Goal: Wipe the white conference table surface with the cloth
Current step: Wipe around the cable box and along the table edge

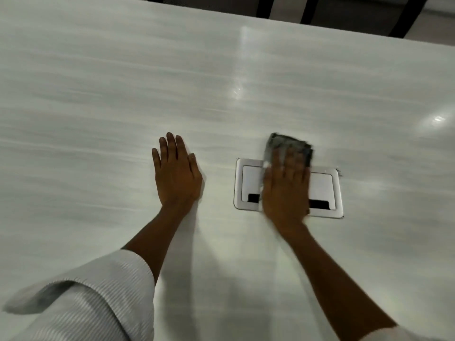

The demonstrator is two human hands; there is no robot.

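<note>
The white conference table (pixel 98 99) fills the view, its surface glossy with faint grey streaks. My right hand (pixel 285 190) lies flat and blurred on a dark grey cloth (pixel 283 143), pressing it to the table. Only the cloth's far part shows beyond my fingertips. The hand and cloth lie over the middle of a cable box lid. My left hand (pixel 176 172) rests flat on the bare table to the left, fingers together and palm down, holding nothing.
A white rectangular cable box lid (pixel 325 185) with two dark slots is set flush in the table under my right hand. Dark chair frames (pixel 403 18) stand beyond the table's far edge at the top right. Ceiling lights reflect on the right part of the surface.
</note>
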